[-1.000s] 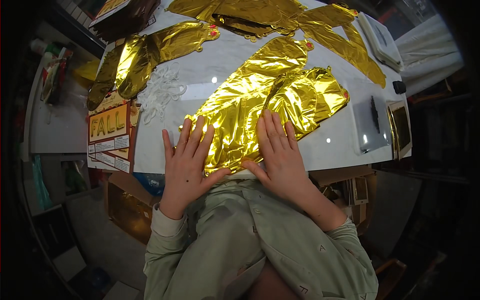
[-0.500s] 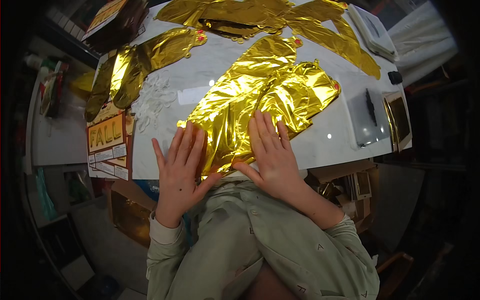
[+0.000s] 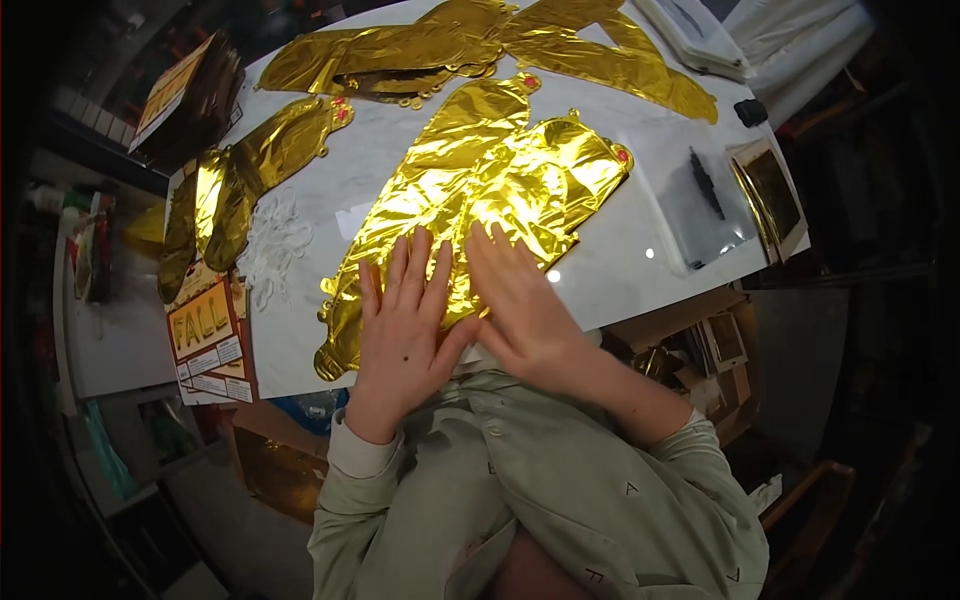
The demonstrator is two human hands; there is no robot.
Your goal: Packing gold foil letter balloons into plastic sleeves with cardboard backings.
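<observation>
Clamped on nothing, the open left hand [image 3: 402, 335] and open right hand [image 3: 528, 312] lie across the crinkled, shiny gold foil balloon [image 3: 430, 175] at the white marbled table's [image 3: 290, 345] near edge, seemingly so the slippery film lies flat.

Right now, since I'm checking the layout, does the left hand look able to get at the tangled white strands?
Probably yes: the left hand lies open on the gold foil, and only the foil's low edge and some bare white table seem to lie between it and the tangled white strands.
</observation>
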